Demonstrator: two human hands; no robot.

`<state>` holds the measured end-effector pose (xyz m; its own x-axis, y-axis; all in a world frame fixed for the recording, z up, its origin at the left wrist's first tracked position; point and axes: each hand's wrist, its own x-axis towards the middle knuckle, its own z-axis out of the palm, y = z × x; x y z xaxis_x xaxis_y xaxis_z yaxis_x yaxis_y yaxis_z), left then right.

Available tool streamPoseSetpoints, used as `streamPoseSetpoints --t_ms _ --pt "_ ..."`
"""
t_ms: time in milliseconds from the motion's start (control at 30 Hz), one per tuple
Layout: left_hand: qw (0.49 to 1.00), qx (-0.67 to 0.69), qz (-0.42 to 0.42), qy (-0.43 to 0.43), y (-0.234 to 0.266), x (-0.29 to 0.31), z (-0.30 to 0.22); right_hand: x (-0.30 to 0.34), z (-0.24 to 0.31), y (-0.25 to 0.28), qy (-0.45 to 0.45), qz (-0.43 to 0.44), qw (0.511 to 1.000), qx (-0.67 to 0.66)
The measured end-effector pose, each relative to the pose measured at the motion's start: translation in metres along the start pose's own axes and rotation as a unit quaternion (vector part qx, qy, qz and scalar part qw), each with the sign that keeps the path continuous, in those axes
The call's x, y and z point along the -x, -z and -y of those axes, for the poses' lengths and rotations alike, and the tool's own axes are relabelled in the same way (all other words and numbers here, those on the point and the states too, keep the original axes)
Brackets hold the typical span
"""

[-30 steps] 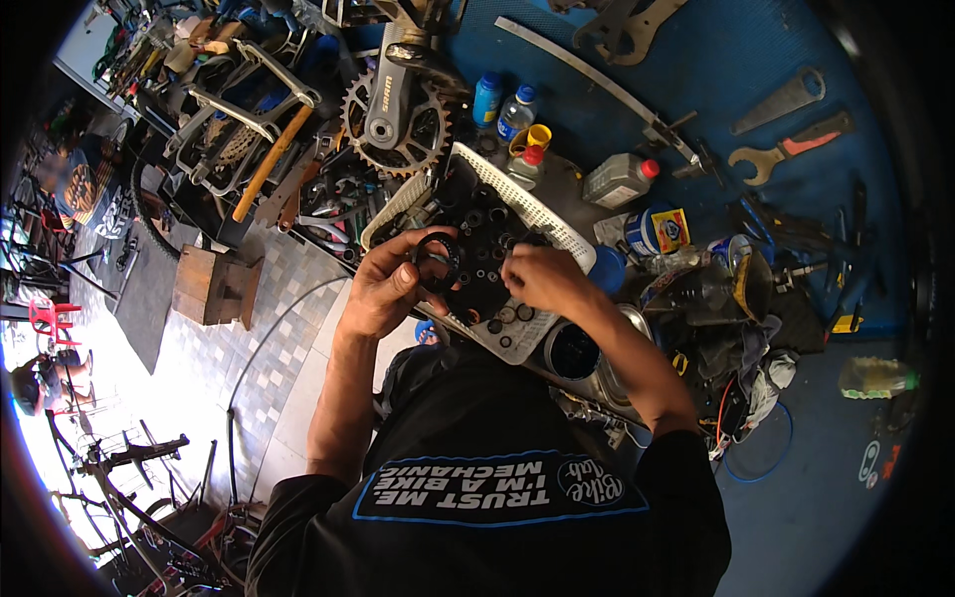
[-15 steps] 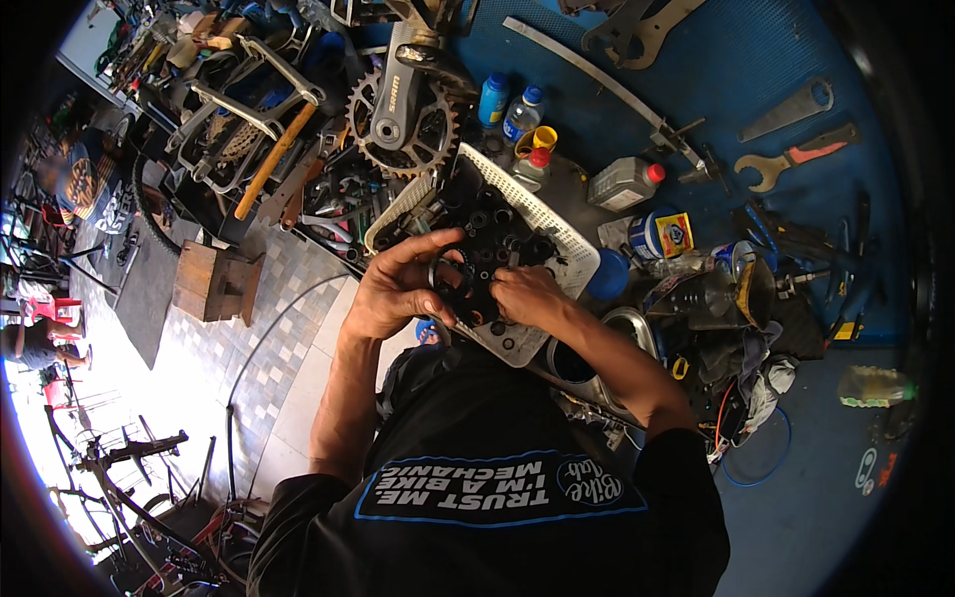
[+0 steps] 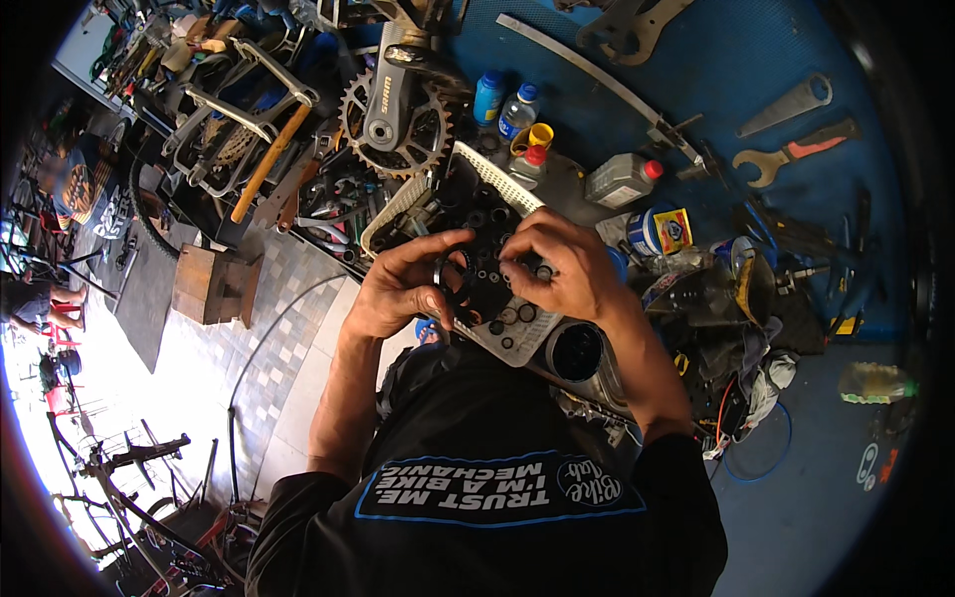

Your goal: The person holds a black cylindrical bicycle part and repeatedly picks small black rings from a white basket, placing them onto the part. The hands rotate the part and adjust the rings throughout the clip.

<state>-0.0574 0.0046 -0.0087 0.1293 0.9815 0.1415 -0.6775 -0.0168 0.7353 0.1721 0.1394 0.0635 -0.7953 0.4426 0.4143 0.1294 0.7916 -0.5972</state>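
My left hand (image 3: 390, 293) grips a dark ring-shaped part (image 3: 440, 279) between thumb and fingers, over the near left of a white plastic basket (image 3: 519, 197). Just right of it, my right hand (image 3: 569, 267) is raised above the basket, its fingers curled and thumb pressed in. Whatever that pinch holds, if anything, is too small to make out. Black rings and other small parts (image 3: 486, 212) fill the basket, with several small rings (image 3: 509, 316) lying near its front edge.
A crankset (image 3: 390, 124) stands behind the basket. Bottles, including a grey one (image 3: 624, 180) with a red cap, are at its far right. An open dark cylinder (image 3: 575, 350) sits by my right forearm. Wrenches (image 3: 796, 154) hang on the blue wall, and a wooden box (image 3: 214, 284) is at left.
My right hand has lifted out of the parts in the basket, its fingers turning up toward me. My left hand still holds the ring in nearly the same place.
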Motion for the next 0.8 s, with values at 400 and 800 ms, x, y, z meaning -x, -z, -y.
streamPoseSetpoints --t_ms 400,800 --pt "1.000 -0.008 0.005 0.015 -0.004 0.000 0.001 -0.008 0.016 -0.008 0.101 0.059 0.991 0.069" --pt "1.000 0.017 -0.005 0.008 -0.006 -0.001 0.000 -0.004 0.026 0.002 0.108 0.030 0.992 0.062"
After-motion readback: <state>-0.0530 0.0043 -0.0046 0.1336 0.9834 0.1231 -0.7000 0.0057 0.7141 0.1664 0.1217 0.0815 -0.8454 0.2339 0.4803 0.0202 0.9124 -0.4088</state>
